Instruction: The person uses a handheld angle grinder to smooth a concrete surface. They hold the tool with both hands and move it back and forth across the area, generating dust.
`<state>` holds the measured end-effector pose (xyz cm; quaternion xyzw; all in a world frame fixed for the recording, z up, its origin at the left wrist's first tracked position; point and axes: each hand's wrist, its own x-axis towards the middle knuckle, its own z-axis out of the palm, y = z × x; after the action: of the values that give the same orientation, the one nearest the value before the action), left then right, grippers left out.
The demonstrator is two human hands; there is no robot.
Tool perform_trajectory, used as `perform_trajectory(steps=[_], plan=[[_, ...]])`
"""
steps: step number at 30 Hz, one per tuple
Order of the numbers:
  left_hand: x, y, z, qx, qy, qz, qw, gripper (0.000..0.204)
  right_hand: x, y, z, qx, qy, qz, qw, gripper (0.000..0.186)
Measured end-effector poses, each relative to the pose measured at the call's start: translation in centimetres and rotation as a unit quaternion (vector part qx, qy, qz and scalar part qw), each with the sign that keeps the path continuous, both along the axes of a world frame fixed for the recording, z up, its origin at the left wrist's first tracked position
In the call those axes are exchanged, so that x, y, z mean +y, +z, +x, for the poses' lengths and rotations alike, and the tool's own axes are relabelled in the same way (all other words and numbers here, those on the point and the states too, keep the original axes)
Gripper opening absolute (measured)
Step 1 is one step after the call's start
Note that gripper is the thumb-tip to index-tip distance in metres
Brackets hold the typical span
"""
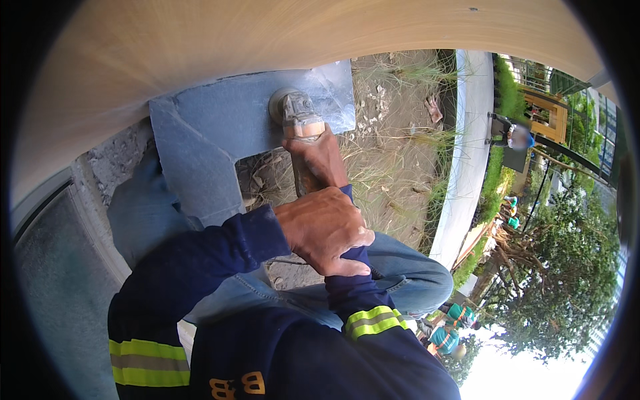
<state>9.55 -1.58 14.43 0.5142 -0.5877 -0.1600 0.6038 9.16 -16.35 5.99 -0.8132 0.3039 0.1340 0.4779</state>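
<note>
My right hand [321, 159] is closed around the body of a dusty angle grinder [303, 123]. The grinder's round disc head [279, 105] rests against a grey stone slab [250, 100], close to the pale curved wall. Lying across my right wrist, my left hand [323, 230] has its fingers wrapped round the navy sleeve cuff there. The slab turns a corner, and a second grey piece [197, 170] runs from it toward my knee. Part of the grinder's rear body is hidden by my hands.
A smooth beige wall [220, 33] curves over the slab. Dry soil [400, 153] with grass and stone chips lies to the right, bounded by a pale concrete kerb [467, 133]. Farther right are a person in a blue helmet [520, 137], other workers and a tree [547, 273].
</note>
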Motion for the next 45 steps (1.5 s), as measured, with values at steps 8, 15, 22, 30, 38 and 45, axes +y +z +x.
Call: perform_trajectory(steps=[8, 15, 22, 30, 38, 45], plan=[[0.0, 1.0, 0.2, 0.008, -0.026, 0.0, 1.0, 0.047, -6.3, 1.3, 1.0, -0.019, -0.066, -0.032, 0.997, 0.042], [-0.5, 0.6, 0.2, -0.007, -0.014, 0.011, 1.0, 0.048, -5.8, 1.4, 1.1, -0.046, -0.041, -0.037, 0.997, 0.038], [-0.2, -0.2, 0.0, 0.004, -0.008, 0.023, 1.0, 0.046, -1.0, -0.6, -0.5, -0.001, 0.009, -0.011, 1.0, 0.068], [-0.5, 1.0, 0.0, 0.008, -0.036, 0.004, 0.999, 0.048, -9.4, 0.4, -0.4, -0.017, -0.08, -0.088, 0.993, 0.041], [-0.7, 0.3, -0.1, 0.001, -0.019, 0.01, 1.0, 0.047, -4.6, 0.3, -0.6, -0.05, -0.049, -0.002, 0.998, 0.053], [-0.5, 0.2, 0.2, 0.002, -0.024, 0.019, 1.0, 0.046, -2.3, -0.3, -1.0, -0.011, 0.002, -0.017, 1.0, 0.061]])
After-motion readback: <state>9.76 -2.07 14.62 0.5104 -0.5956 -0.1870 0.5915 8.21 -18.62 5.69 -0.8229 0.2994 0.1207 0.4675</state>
